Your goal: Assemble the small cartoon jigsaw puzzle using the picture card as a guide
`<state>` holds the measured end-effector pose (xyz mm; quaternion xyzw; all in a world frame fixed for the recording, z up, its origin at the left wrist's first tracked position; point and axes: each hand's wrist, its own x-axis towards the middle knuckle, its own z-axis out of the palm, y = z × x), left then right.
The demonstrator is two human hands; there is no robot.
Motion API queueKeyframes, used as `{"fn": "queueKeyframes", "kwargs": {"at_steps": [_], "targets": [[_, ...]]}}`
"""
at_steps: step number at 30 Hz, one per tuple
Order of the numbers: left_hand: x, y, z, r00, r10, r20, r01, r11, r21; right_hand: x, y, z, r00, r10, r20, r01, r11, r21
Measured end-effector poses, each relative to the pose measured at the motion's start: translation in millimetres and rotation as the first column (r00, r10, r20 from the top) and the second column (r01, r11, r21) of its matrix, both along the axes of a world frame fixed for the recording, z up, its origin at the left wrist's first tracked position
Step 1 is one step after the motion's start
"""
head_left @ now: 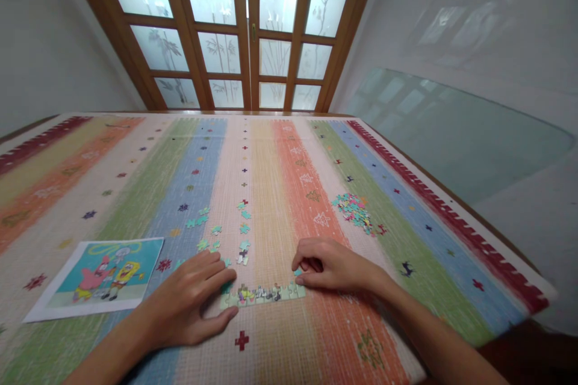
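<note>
A short row of joined puzzle pieces (264,295) lies on the striped tablecloth (280,192) between my hands. My left hand (192,304) rests flat with fingers stretched out, its fingertips and thumb touching the row's left end. My right hand (327,266) is curled, fingers pinched on a small teal puzzle piece (298,274) at the row's right end. Several loose teal pieces (226,231) lie scattered just beyond my left hand.
A pile of loose puzzle pieces (356,210) sits to the right, beyond my right hand. A printed cartoon reference picture (102,277) lies at the left. The table's right edge (497,246) runs diagonally; a wooden glazed door (248,30) stands behind.
</note>
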<state>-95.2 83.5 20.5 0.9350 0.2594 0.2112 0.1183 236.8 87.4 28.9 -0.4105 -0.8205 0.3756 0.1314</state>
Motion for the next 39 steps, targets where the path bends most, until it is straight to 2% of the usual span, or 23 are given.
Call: {"fn": "queueKeyframes", "kwargs": {"at_steps": [10, 17, 27, 39], "targets": [[0, 0, 0.0, 0.999, -0.025, -0.032, 0.027, 0.997, 0.066, -2, 0, 1.2, 0.999, -0.027, -0.047, 0.026, 0.999, -0.03], [1, 0, 1.6, 0.999, -0.034, -0.03, 0.036, 0.997, 0.074, 1, 3, 1.2, 0.998, 0.026, -0.05, -0.026, 1.0, 0.011], [-1, 0, 1.1, 0.999, -0.035, -0.008, 0.036, 0.996, 0.087, 3, 3, -1.4, 0.994, 0.019, -0.11, -0.026, 0.998, -0.063], [6, -2, 6.5, 0.998, -0.056, -0.022, 0.059, 0.987, 0.147, 4, 1, -11.6, 0.994, 0.081, -0.071, -0.075, 0.993, 0.095]]}}
